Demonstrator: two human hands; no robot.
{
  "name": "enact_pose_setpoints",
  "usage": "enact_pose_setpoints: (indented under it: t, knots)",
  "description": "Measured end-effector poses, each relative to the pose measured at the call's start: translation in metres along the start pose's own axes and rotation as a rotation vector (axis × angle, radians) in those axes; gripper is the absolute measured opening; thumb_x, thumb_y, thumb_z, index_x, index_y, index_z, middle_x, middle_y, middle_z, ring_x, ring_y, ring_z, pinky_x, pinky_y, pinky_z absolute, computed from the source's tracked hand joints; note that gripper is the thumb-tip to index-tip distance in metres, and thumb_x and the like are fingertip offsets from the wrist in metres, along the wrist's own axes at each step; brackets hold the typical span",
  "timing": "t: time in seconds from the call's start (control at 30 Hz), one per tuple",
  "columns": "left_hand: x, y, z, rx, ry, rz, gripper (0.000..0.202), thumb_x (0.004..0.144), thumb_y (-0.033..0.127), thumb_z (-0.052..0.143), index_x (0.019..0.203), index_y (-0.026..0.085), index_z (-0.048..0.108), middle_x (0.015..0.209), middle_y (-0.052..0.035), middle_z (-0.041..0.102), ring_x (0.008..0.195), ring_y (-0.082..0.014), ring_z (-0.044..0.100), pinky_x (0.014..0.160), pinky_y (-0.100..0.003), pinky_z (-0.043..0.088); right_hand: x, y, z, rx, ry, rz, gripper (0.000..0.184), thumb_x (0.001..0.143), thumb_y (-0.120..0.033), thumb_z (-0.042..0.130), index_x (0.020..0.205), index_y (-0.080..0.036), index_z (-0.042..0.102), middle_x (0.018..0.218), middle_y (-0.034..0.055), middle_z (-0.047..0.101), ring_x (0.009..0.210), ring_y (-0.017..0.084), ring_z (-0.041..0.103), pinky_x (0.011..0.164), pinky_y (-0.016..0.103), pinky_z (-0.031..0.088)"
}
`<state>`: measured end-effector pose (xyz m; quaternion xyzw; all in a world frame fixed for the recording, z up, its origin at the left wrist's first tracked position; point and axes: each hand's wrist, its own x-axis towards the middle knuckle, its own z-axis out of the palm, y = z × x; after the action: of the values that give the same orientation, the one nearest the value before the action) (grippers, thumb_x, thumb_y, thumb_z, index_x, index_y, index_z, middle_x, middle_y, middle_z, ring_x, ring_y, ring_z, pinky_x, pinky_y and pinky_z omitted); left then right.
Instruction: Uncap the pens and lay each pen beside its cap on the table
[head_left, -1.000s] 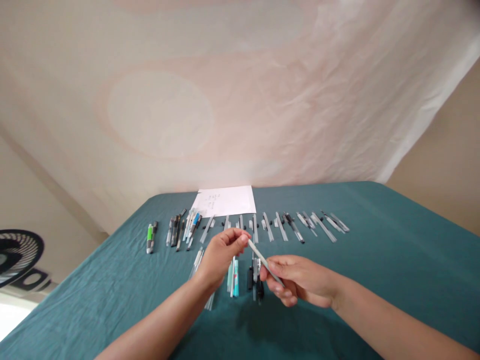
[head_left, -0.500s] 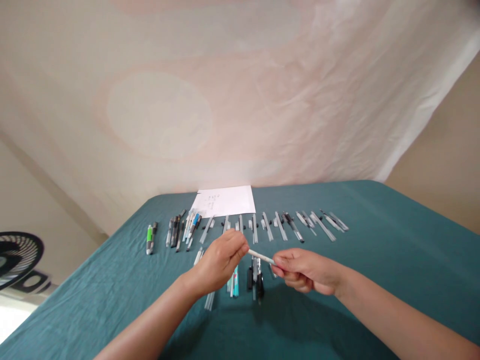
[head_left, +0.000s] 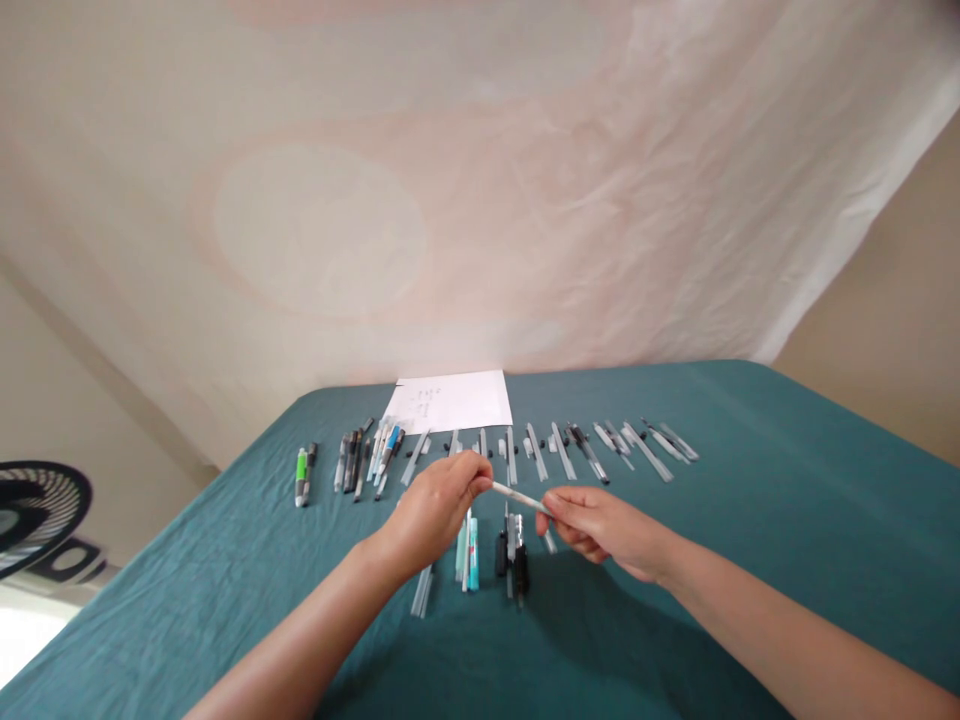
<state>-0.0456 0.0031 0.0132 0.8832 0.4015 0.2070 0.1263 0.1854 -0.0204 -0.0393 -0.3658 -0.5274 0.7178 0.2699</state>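
A slim white pen is held level above the table between my two hands. My left hand pinches its left end, and my right hand grips the other end with the fingers curled round it. Both tips of the pen are hidden in my fingers. Beneath the hands lie teal pens, black pens and some clear strips, partly covered by my left hand and forearm.
A row of clear and dark pen parts spans the table's far half. Further left lie a bunch of dark and white pens and a green-banded pen. Written paper rests at the back. A fan stands beyond the left edge.
Both hands have risen slightly with the pen between them, and my right hand has shifted a little left. More of the teal pens shows below. The things on the table stay put.
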Motion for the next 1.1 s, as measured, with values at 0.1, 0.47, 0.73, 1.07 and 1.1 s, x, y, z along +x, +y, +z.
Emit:
enact_pose_setpoints:
  t: [0.1,0.47,0.73,1.07,1.1]
  knots:
    - [0.001,-0.001,0.007,0.111,-0.004,-0.023,0.027,0.093,0.028,0.027,0.082,0.018,0.049,0.076,-0.0020,0.054,0.072,-0.0154,0.051,0.067,-0.026,0.037,0.001,0.002,0.001,-0.002,0.002,-0.011,0.040,0.084,-0.055,0.044,0.082,-0.016,0.051,0.055,-0.0091,0.021,0.044,0.004,0.013,0.040,0.019,0.008]
    - [0.000,-0.005,-0.004,-0.104,-0.053,0.001,0.014,0.089,0.022,0.040,0.092,0.020,0.053,0.081,-0.0001,0.060,0.074,-0.0125,0.055,0.067,-0.021,0.039,0.005,0.007,-0.002,0.023,-0.005,0.004,0.035,0.084,-0.052,0.047,0.083,-0.017,0.050,0.057,-0.0085,0.026,0.044,0.003,0.017,0.041,0.018,0.010]
    - [0.002,0.000,0.001,0.121,-0.085,-0.027,0.030,0.094,0.033,0.026,0.075,0.019,0.044,0.070,0.0008,0.050,0.065,-0.0134,0.049,0.062,-0.023,0.035,0.008,0.010,0.000,-0.089,0.043,-0.131,0.031,0.083,-0.046,0.052,0.083,-0.015,0.052,0.057,-0.0055,0.046,0.042,0.003,0.033,0.040,0.017,0.020]
    - [0.001,-0.007,-0.001,-0.150,-0.059,-0.081,0.012,0.087,0.030,0.045,0.090,0.020,0.052,0.076,0.0027,0.057,0.069,-0.0116,0.052,0.064,-0.021,0.037,0.013,0.018,-0.004,-0.134,0.154,-0.219,0.025,0.080,-0.040,0.058,0.082,-0.017,0.048,0.060,-0.0056,0.052,0.039,0.004,0.041,0.040,0.017,0.029]
    - [0.001,-0.006,-0.002,-0.173,-0.055,-0.066,0.010,0.086,0.027,0.048,0.092,0.021,0.052,0.079,0.0026,0.058,0.072,-0.0116,0.053,0.066,-0.021,0.037,0.013,0.019,-0.005,-0.132,0.150,-0.217,0.025,0.081,-0.040,0.058,0.082,-0.017,0.048,0.060,-0.0057,0.052,0.039,0.004,0.041,0.039,0.017,0.029]
